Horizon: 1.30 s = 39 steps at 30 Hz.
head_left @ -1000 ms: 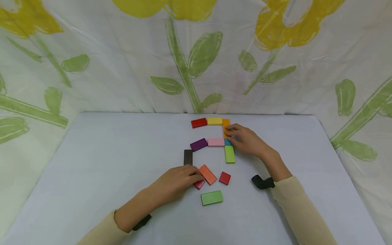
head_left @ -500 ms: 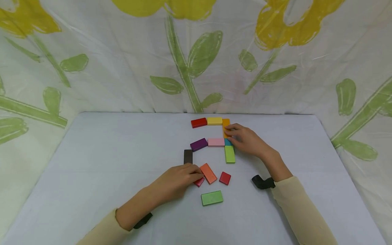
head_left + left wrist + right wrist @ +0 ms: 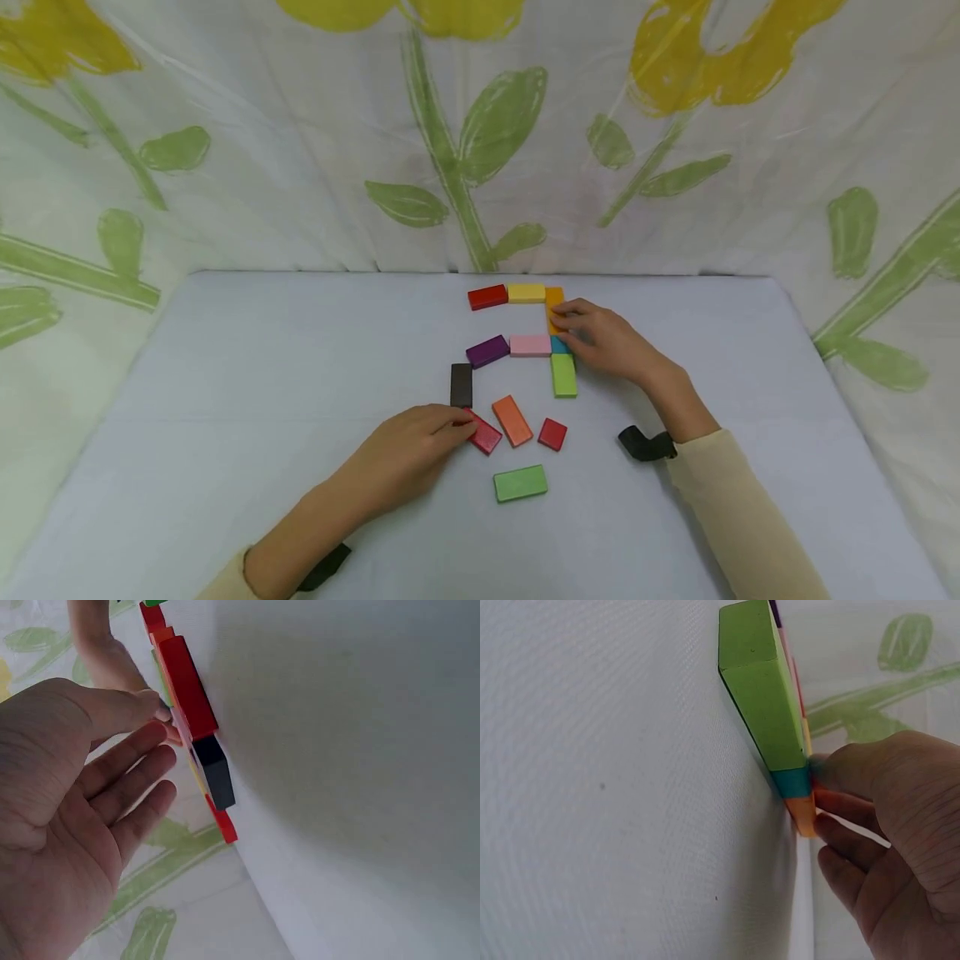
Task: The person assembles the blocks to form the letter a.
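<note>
My left hand (image 3: 408, 446) is over the left end of a crimson block (image 3: 486, 433), which lies slanted just below a black block (image 3: 461, 385). In the left wrist view the fingers of that hand are loosely extended, with nothing between them. My right hand (image 3: 611, 343) rests its fingertips on an orange block (image 3: 553, 300) and a small teal block (image 3: 559, 345). Seen from the right wrist, the thumb is at the teal block (image 3: 791, 781) and the fingers are beside the orange one. A lime green block (image 3: 564, 377) adjoins the teal one.
A red block (image 3: 487, 297) and a yellow block (image 3: 527, 292) run toward the orange one. Below them lie a purple block (image 3: 487, 351) and a pink block (image 3: 529, 346). A coral block (image 3: 512, 421), a small red block (image 3: 552, 434) and a green block (image 3: 521, 483) lie nearer.
My left hand has drawn back to the left, uncovering more of the crimson block. The coral block has shifted slightly away from me and turned more upright. My right hand stays in place.
</note>
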{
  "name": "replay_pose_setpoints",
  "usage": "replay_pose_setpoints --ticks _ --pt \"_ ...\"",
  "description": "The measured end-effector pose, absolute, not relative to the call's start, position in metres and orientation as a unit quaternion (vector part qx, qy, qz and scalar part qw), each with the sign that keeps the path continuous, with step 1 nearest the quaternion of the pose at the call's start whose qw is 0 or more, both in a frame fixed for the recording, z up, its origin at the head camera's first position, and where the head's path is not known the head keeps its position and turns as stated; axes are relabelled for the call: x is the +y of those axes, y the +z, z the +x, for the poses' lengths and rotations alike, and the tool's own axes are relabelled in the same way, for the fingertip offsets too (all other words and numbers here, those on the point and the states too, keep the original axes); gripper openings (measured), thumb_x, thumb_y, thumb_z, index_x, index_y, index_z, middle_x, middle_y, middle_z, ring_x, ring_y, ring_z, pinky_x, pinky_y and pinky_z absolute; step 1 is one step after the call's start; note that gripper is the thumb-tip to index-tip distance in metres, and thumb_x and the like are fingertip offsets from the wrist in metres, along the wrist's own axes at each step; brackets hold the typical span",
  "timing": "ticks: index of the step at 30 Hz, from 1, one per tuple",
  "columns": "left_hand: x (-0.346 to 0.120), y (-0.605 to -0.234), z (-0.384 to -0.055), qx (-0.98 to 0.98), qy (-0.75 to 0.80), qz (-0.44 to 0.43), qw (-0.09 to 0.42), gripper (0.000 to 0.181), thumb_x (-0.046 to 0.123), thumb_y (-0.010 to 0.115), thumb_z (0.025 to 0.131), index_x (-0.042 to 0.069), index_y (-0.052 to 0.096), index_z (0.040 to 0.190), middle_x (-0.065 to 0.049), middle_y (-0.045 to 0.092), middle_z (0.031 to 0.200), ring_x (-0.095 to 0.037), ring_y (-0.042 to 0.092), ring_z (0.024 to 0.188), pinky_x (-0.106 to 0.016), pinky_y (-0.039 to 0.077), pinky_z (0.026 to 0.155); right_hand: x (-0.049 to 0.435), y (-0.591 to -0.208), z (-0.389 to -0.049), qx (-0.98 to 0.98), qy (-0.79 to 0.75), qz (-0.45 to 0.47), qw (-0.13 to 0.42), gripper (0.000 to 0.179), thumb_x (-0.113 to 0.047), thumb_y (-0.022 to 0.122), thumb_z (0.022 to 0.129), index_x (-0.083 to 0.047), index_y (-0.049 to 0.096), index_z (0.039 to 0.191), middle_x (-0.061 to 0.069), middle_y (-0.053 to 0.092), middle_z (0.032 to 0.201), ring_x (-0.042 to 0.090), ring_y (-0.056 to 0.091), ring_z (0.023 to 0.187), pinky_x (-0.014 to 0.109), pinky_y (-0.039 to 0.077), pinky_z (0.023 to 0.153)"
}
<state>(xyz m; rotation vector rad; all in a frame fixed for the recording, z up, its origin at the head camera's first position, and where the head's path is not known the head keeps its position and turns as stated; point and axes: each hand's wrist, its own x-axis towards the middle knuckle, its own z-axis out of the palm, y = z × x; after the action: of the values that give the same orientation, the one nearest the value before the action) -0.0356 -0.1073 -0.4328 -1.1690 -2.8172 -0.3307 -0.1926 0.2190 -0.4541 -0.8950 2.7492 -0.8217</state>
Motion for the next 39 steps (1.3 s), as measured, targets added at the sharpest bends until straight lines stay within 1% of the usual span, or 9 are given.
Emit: replay_pose_setpoints --ticks 5,9,15,18,30,39 --pt "-0.11 -0.434 -0.025 -0.921 -0.11 -0.373 0.026 0.038 0.024 0.079 0.096 0.013 0.074 0.132 -0.003 0.071 0.139 -0.021 0.067 0.131 -0.038 0.057 0.11 0.221 -0.451 -0.193 0.915 -0.274 -0.289 0.068 0.04 -0.008 0.065 0.104 0.003 0.062 0.142 0.019 0.06 0.152 0.04 0.055 0.144 0.057 0.047 0.119" --pt "-0.104 -0.437 -0.024 -0.922 -0.095 -0.375 0.019 0.039 0.03 0.076 0.099 0.014 0.073 0.135 -0.003 0.068 0.144 -0.022 0.064 0.135 -0.038 0.055 0.114 0.221 -0.452 -0.193 0.915 -0.275 -0.287 0.073 0.04 -0.009 0.064 0.104 0.003 0.062 0.142 0.02 0.059 0.152 0.041 0.054 0.144 0.057 0.047 0.119" --pt "-0.099 -0.444 -0.024 -0.921 -0.085 -0.38 0.013 0.037 0.032 0.075 0.099 0.015 0.075 0.132 -0.002 0.068 0.142 -0.021 0.065 0.133 -0.036 0.056 0.112 0.22 -0.453 -0.191 0.912 -0.281 -0.291 0.074 0.04 -0.009 0.064 0.104 0.004 0.062 0.142 0.02 0.059 0.152 0.041 0.055 0.144 0.057 0.048 0.119" --pt "-0.099 -0.445 -0.024 -0.921 -0.08 -0.38 0.014 0.036 0.032 0.074 0.1 0.015 0.075 0.132 -0.001 0.067 0.143 -0.02 0.064 0.134 -0.036 0.054 0.114 0.219 -0.453 -0.192 0.91 -0.282 -0.297 0.07 0.04 -0.008 0.065 0.104 0.004 0.062 0.142 0.02 0.06 0.151 0.04 0.055 0.143 0.057 0.048 0.118" --pt "-0.099 -0.443 -0.022 -0.921 -0.091 -0.379 0.02 0.035 0.029 0.075 0.099 0.015 0.075 0.131 -0.001 0.067 0.143 -0.02 0.065 0.135 -0.036 0.054 0.115 0.218 -0.452 -0.192 0.91 -0.282 -0.296 0.071 0.04 -0.009 0.065 0.104 0.004 0.062 0.142 0.02 0.06 0.152 0.041 0.055 0.144 0.057 0.048 0.118" --pt "-0.097 -0.447 -0.021 -0.926 -0.084 -0.368 0.008 0.041 0.032 0.074 0.1 0.015 0.072 0.137 -0.002 0.065 0.146 -0.02 0.061 0.139 -0.038 0.05 0.12 0.219 -0.452 -0.192 0.91 -0.279 -0.298 0.07 0.04 -0.009 0.065 0.104 0.003 0.062 0.142 0.02 0.06 0.152 0.041 0.055 0.144 0.057 0.047 0.119"
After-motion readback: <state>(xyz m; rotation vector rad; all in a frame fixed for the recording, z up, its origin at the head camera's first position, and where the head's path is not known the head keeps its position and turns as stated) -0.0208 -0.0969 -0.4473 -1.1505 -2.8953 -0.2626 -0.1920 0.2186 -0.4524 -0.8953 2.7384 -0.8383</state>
